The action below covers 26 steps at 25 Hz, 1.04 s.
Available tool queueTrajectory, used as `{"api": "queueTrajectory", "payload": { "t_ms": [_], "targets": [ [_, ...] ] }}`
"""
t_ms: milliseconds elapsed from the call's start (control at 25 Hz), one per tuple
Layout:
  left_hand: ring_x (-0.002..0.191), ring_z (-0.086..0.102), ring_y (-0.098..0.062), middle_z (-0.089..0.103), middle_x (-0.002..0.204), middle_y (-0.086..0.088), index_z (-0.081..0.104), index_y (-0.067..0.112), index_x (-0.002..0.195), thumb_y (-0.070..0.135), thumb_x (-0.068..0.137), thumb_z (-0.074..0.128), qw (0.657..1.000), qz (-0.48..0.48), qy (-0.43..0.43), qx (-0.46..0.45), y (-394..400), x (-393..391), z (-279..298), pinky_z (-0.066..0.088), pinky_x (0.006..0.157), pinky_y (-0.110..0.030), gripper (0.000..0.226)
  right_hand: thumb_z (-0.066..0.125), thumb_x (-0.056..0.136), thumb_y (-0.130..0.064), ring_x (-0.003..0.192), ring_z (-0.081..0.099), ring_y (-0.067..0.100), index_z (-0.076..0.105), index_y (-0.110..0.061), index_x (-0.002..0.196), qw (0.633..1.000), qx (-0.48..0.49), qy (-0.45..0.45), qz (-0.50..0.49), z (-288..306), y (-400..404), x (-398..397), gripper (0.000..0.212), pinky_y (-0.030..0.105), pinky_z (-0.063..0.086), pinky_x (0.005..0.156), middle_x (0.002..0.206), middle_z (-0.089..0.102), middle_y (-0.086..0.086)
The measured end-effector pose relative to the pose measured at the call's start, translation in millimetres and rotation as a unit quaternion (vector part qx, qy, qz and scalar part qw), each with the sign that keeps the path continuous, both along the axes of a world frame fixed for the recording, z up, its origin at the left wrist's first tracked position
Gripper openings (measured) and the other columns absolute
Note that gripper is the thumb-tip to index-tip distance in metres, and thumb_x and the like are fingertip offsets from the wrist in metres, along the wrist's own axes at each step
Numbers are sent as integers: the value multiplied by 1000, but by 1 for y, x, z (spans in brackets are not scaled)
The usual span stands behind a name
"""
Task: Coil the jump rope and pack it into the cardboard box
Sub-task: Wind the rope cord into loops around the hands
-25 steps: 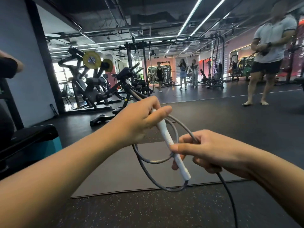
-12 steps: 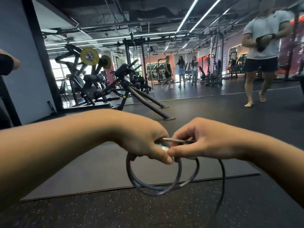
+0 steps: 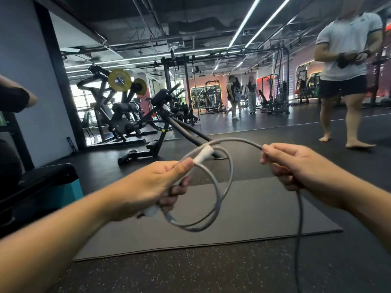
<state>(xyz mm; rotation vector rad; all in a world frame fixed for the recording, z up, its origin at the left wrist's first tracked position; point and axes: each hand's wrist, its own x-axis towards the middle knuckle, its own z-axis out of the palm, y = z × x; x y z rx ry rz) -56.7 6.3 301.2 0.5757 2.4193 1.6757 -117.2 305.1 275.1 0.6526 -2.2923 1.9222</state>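
Note:
The grey jump rope [image 3: 220, 199] has a white handle [image 3: 203, 155]. My left hand [image 3: 152, 187] grips that handle together with two or three loops of rope that hang below it. My right hand [image 3: 300, 166] is apart to the right and pinches a stretch of the rope, which arches from the handle tip across to my fingers. From my right hand the rest of the rope drops toward the floor at the lower right. No cardboard box is in view.
A dark exercise mat [image 3: 243, 220] lies on the speckled rubber floor below my hands. A black bench machine [image 3: 169, 127] stands ahead, a padded bench [image 3: 38, 187] at left. A barefoot person [image 3: 347, 77] stands at the right; others stand far back.
My hands were pressed together at the loops; now the right hand has pulled away to the right, drawing out a new stretch of rope. The white handle shows again above my left thumb.

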Motion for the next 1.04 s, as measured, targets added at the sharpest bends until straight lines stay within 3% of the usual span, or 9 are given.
{"api": "queueTrajectory", "payload": {
  "t_ms": [120, 200, 320, 440, 520, 640, 760, 920, 1040],
  "targets": [
    [42, 32, -10, 34, 54, 6, 50, 12, 86, 41, 94, 55, 954, 70, 29, 289, 38, -3, -14, 39, 45, -24, 30, 49, 105, -23, 51, 35, 15, 72, -13, 104, 987, -137, -50, 64, -14, -35, 5, 25, 27, 23, 46, 65, 50, 5],
    [46, 44, -13, 41, 53, 4, 49, 14, 86, 39, 101, 46, 891, 132, 48, 432, 62, -12, -16, 49, 54, -29, 29, 50, 102, -35, 48, 40, 17, 69, -19, 117, 982, -159, -55, 83, -22, -57, 15, 29, 29, 31, 46, 67, 58, 7],
    [70, 63, -17, 70, 62, 4, 48, 18, 89, 43, 106, 36, 826, 234, 76, 507, 93, -21, -13, 54, 71, -38, 32, 53, 90, -60, 49, 32, 13, 61, -14, 127, 965, -221, -63, 124, -32, -88, 32, 61, 31, 22, 52, 69, 61, -6],
    [90, 67, -27, 81, 89, -4, 48, 16, 102, 50, 104, 33, 784, 247, 38, 568, 111, -28, -13, 55, 90, -51, 38, 72, 80, -47, 67, 69, 12, 66, -26, 111, 948, -287, -29, 137, -35, -110, 49, 38, 21, 49, 56, 84, 79, -10],
    [88, 69, -24, 80, 103, -7, 51, 13, 110, 53, 103, 33, 766, 235, 7, 599, 115, -29, -16, 56, 88, -50, 44, 75, 68, -32, 86, 77, 4, 68, -30, 99, 935, -338, -15, 109, -35, -117, 52, 31, 16, 57, 70, 94, 84, -7],
    [60, 68, -14, 75, 93, -9, 57, 11, 94, 48, 104, 37, 777, 225, -15, 588, 127, -19, -25, 59, 61, -31, 43, 75, 77, -18, 92, 79, 13, 75, -12, 102, 937, -346, -6, 39, -37, -120, 48, 26, 22, 60, 77, 98, 84, 7],
    [58, 69, -12, 69, 73, -6, 66, 9, 95, 35, 100, 55, 788, 206, -78, 576, 131, -9, -34, 57, 55, -25, 29, 72, 84, -25, 91, 80, 19, 76, -6, 101, 936, -350, -20, -18, -36, -113, 43, 26, 27, 63, 79, 95, 84, 10],
    [77, 73, -19, 75, 85, -8, 66, 5, 107, 5, 80, 70, 824, 259, -107, 492, 105, -11, -41, 56, 64, -30, 27, 65, 91, -29, 51, 63, 5, 70, -7, 90, 949, -315, -13, -11, -25, -97, 45, 22, 13, 45, 47, 64, 73, -1],
    [81, 75, -25, 76, 96, -12, 59, 8, 117, -6, 80, 66, 867, 316, -16, 386, 92, -17, -41, 64, 72, -40, 40, 58, 96, -34, 54, 35, 18, 68, -13, 89, 964, -265, -20, -2, -20, -88, 45, 25, 27, 24, 47, 70, 76, 3]
  ]
}}
